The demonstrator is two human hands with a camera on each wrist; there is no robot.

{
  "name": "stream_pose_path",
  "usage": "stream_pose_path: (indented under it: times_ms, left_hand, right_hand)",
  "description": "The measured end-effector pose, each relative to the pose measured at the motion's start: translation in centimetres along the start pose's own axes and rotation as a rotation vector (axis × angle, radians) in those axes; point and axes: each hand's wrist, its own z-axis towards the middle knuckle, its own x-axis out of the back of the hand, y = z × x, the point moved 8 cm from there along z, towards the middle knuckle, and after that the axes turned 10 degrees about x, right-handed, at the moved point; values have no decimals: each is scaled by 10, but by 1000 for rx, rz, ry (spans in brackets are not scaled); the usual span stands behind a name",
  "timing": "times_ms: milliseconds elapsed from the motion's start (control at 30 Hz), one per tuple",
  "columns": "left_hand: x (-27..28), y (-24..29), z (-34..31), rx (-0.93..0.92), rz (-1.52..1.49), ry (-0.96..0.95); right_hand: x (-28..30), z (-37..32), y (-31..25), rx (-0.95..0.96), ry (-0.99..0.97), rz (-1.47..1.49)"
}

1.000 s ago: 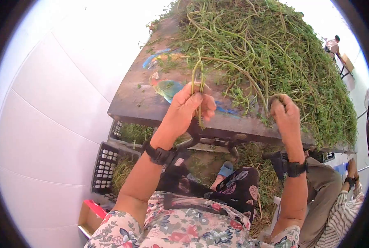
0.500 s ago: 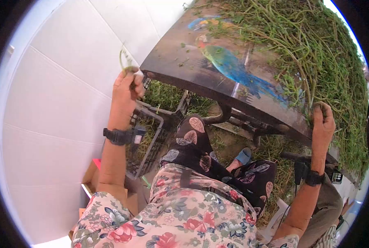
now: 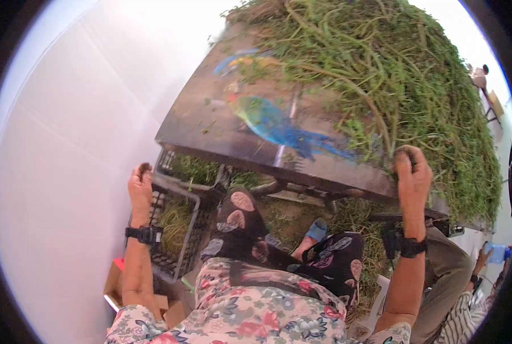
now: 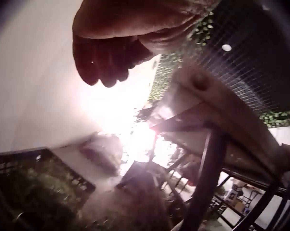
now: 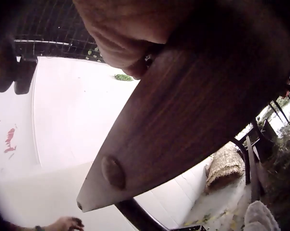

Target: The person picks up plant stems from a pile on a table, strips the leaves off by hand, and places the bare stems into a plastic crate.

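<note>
My left hand [image 3: 140,188] hangs off the table's near left corner, beside a black plastic crate [image 3: 194,226] with greens inside. Its fingers are loosely curled, and nothing shows between them in the left wrist view. At the table's front edge, the fingers of my right hand [image 3: 414,176] are curled, thumb and fingertips pinching green stems [image 3: 389,137] that trail from the heap. This big heap of leafy green plants [image 3: 370,63] covers the middle and right of the dark tabletop [image 3: 193,123]. Colourful painted parrots [image 3: 267,120] decorate its bare left part.
Under the table, more greens lie on the floor [image 3: 347,215] and in another crate [image 3: 178,166]. A cardboard box [image 3: 114,281] stands at lower left. Close on my right sits another person in a striped sleeve [image 3: 453,312]. White wall [image 3: 72,172] bounds the left side.
My left hand has moved from over the table, out left and down beside the crate; the stems it held no longer show in it. The right hand stays at the heap's near edge.
</note>
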Motion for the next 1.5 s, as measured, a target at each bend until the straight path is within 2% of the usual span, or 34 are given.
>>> stream_pose_path:
  times_ms: [67,100,233,367,467,500,600,733,800,833,900,1033,1133,1200,1300,1367,1433,1500]
  left_hand:
    - [-12,99,-9,-75,-130,-23]
    - [-18,141,-14,-219,-123,-8]
    - [-37,215,-32,-240,-330,-135]
    - [-53,241,-59,-206,-316,-361]
    - [-76,256,-77,-282,-309,-525]
    - [-84,261,-83,-256,-264,-565]
    - [-104,283,-102,-324,-222,-675]
    - [-123,312,-115,-387,-202,-795]
    - [-140,319,-114,-248,-294,-933]
    - [-147,321,-116,-176,-339,-1001]
    - [-155,332,-123,-310,-312,-943]
    - [-139,368,-144,-613,-417,-852]
    - [-132,387,-141,-623,-541,-800]
    - [-137,398,-136,-801,-520,-651]
    - [-162,399,-143,-990,-234,-371]
    - [-186,387,-141,-935,-83,-405]
    - [-212,370,-142,-732,-53,-681]
    - [-220,364,-139,-534,-65,-867]
  right_hand:
    - [1,1,-1,-8,-8,19]
    - [2,2,-2,-13,-10,32]
    - [6,12,-15,27,-24,-62]
    - [6,34,-30,91,-96,-171]
    - [-18,39,-11,77,-294,-392]
    - [-19,36,-25,198,-260,-562]
    - [-23,41,-17,-126,-400,-268]
    - [-9,42,-26,84,-181,-101]
    - [-7,39,-33,246,-133,-53]
    - [-7,37,-33,208,-165,-46]
    - [-6,34,-34,129,-227,-28]
    - [-6,31,-22,126,-280,-41]
    - [-9,29,-26,229,-324,-70]
    - [-12,28,-34,326,-349,-128]
    - [-12,27,-36,342,-363,-99]
    - [-9,28,-39,357,-340,-123]
    - [-6,26,-38,373,-330,-148]
    - [-6,23,-37,396,-340,-171]
